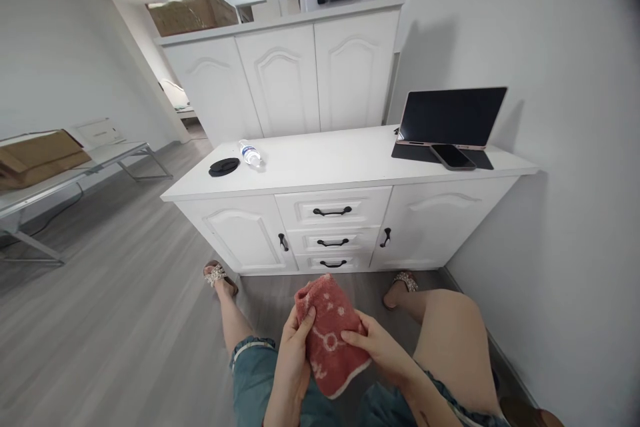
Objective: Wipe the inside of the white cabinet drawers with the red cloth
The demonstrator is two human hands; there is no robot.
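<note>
A folded red towel (327, 363) with white markings and a pale edge is held up between my knees, in front of the white cabinet. My left hand (295, 350) grips its left side, thumb pressed on the front face. On the right side, my right hand (373, 347) pinches the towel, with its thumb also on the front. The fingers behind the cloth are hidden. Both hands are below the level of the cabinet top and apart from the drawers.
The white cabinet top (320, 159) bears a clear plastic bottle (251, 154) lying down, a flat black round item (225, 167), a tablet (451, 117) on a stand and a phone (453, 157). Drawers with black handles (333, 211) face me. A wall (565, 147) closes the right side.
</note>
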